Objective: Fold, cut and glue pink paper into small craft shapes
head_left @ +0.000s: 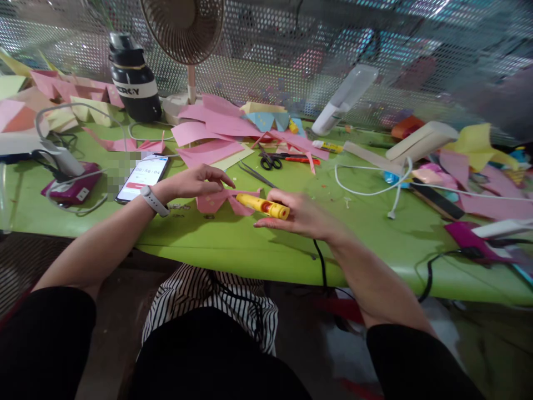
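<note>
Closed around a yellow tool (262, 206), the right hand (303, 214) hides its handle, right of the frame's centre. The tool's far end overlaps the folded pink paper (210, 203) at centre. Above that paper's left part, the left hand (195, 180) curls loosely; whether it pinches anything, I cannot tell. The upper edge crops the fan (183, 28).

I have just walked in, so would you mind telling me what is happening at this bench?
A person's right hand holds a yellow, barrel-shaped plastic tool, its narrow end at a folded pink paper piece on the green table. The left hand is over that paper's far edge; whether it touches is unclear. Black-handled scissors lie beyond.
</note>
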Demonstrator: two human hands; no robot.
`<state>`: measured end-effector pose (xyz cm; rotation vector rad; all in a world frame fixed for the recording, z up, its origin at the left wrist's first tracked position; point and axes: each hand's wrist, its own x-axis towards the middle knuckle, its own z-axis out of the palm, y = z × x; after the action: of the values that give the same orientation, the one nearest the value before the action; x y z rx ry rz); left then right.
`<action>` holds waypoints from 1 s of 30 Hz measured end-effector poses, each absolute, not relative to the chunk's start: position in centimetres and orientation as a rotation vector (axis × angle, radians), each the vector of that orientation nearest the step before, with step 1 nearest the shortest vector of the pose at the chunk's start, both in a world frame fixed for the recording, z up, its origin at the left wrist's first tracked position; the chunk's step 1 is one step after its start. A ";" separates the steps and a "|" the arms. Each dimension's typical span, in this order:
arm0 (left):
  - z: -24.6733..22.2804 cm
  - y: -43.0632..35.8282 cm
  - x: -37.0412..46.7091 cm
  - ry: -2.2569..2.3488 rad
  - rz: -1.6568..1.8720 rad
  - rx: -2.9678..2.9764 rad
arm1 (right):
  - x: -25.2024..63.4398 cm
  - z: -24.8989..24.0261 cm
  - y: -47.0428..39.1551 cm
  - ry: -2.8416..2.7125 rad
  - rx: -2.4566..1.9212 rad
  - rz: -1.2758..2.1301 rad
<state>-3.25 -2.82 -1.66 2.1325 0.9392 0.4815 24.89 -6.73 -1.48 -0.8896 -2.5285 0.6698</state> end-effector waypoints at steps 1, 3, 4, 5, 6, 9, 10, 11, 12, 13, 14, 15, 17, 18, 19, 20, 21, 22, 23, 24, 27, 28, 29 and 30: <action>-1.7 -2.8 -3.2 0.945 0.483 2.136 | 24.9 -1.5 -6.7 -2.536 -0.883 0.660; -1.6 -2.8 -3.2 0.954 0.481 2.141 | 25.0 -1.6 -6.7 -2.539 -0.883 0.638; -1.6 -2.8 -3.2 0.954 0.478 2.142 | 25.0 -1.6 -6.7 -2.538 -0.888 0.628; -1.7 -2.8 -3.2 0.950 0.475 2.141 | 25.0 -1.7 -6.7 -2.537 -0.893 0.620; -1.7 -2.8 -3.2 0.944 0.474 2.140 | 25.0 -1.7 -6.8 -2.540 -0.898 0.615; -1.7 -2.7 -3.2 0.930 0.481 2.141 | 25.0 -1.6 -6.8 -2.561 -0.910 0.601; -1.7 -2.7 -3.2 0.929 0.485 2.141 | 25.0 -1.6 -6.9 -2.570 -0.915 0.589; -1.7 -2.7 -3.2 0.927 0.488 2.141 | 24.9 -1.6 -6.9 -2.576 -0.919 0.574; -1.7 -2.7 -3.2 0.925 0.490 2.139 | 24.9 -1.6 -6.9 -2.578 -0.921 0.559; -1.7 -2.7 -3.2 0.924 0.490 2.136 | 24.9 -1.6 -6.9 -2.578 -0.921 0.548; -1.7 -2.8 -3.2 0.922 0.490 2.133 | 24.9 -1.6 -6.9 -2.576 -0.920 0.544; -1.7 -2.8 -3.1 0.920 0.488 2.130 | 24.9 -1.6 -6.9 -2.572 -0.917 0.545; -1.7 -2.8 -3.1 0.921 0.485 2.128 | 24.9 -1.7 -6.9 -2.566 -0.912 0.554; -1.7 -2.8 -3.1 0.922 0.487 2.128 | 24.9 -1.7 -6.9 -2.566 -0.911 0.558; -1.7 -2.8 -3.1 0.922 0.492 2.130 | 24.9 -1.7 -6.8 -2.566 -0.910 0.559; -1.7 -2.7 -3.1 0.920 0.499 2.133 | 24.9 -1.7 -6.8 -2.565 -0.909 0.557; -1.8 -2.7 -3.1 0.919 0.503 2.137 | 24.9 -1.7 -6.8 -2.565 -0.906 0.555; -1.8 -2.7 -3.2 0.916 0.506 2.140 | 24.9 -1.7 -6.8 -2.563 -0.903 0.552; -1.9 -2.6 -3.2 0.912 0.506 2.142 | 24.9 -1.7 -6.9 -2.560 -0.899 0.551; -2.0 -2.6 -3.3 0.906 0.506 2.142 | 24.9 -1.7 -6.9 -2.560 -0.894 0.551; -2.2 -2.5 -3.3 0.887 0.509 2.146 | 25.0 -1.7 -6.9 -2.563 -0.888 0.556; -2.2 -2.5 -3.4 0.883 0.513 2.150 | 25.0 -1.7 -6.8 -2.565 -0.889 0.559; -2.2 -2.5 -3.4 0.880 0.515 2.152 | 25.1 -1.7 -6.8 -2.567 -0.893 0.562; -2.2 -2.5 -3.4 0.877 0.514 2.150 | 25.1 -1.7 -6.8 -2.569 -0.898 0.565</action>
<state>-3.36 -2.47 -2.22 2.1499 0.8771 0.5141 25.06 -6.84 -1.68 -0.8981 -2.5686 0.5655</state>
